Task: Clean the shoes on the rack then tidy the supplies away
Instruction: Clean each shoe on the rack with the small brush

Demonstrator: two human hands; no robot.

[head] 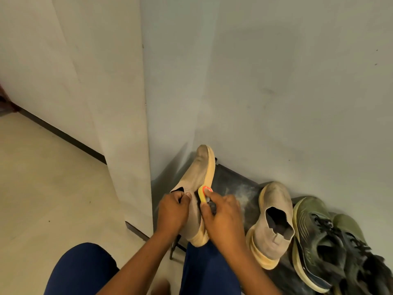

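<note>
A beige knit shoe (198, 173) with a yellowish sole is lifted off the rack, toe pointing away from me. My left hand (173, 211) grips its collar from the left. My right hand (223, 218) holds a small yellow brush (203, 193) with an orange-rimmed end, pressed against the shoe's right side by the sole. The matching beige shoe (274, 222) stands on the dark rack (231, 184).
An olive-green pair of lace-up sneakers (314, 245) sits at the right end of the rack. A white wall runs behind, with a pillar corner (146, 145) to the left. Beige floor (53, 188) lies left; my blue-trousered knees fill the bottom.
</note>
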